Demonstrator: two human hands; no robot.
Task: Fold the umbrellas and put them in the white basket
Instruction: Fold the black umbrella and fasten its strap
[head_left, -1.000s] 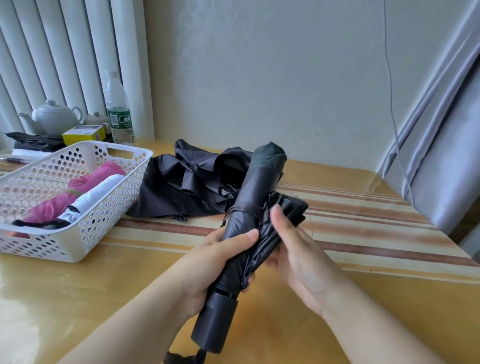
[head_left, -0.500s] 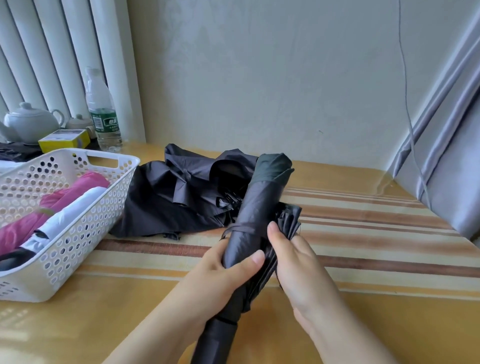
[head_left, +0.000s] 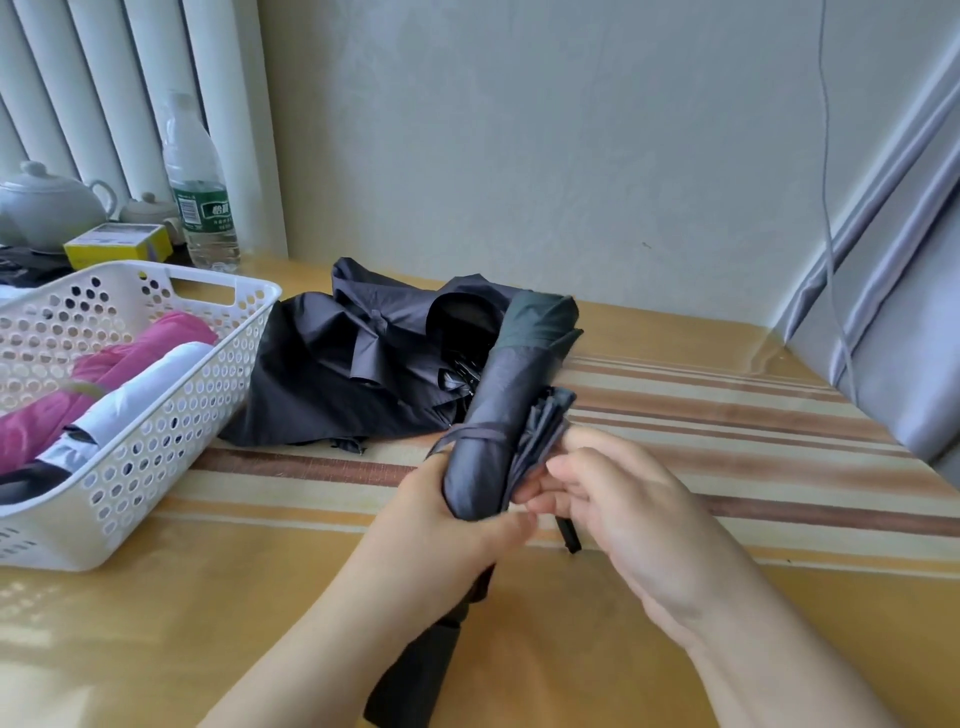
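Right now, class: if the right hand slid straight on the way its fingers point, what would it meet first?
The right hand points left, and its fingers already pinch the loose pleats of the dark umbrella. Pushed on, it would probably press into the rolled canopy, then the left hand gripping it.

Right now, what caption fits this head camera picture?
Both hands, left hand and right hand, wrap a dark umbrella beside the white basket.

Basket (head_left: 156, 457) left of umbrellas (head_left: 363, 364) (table (head_left: 260, 597))
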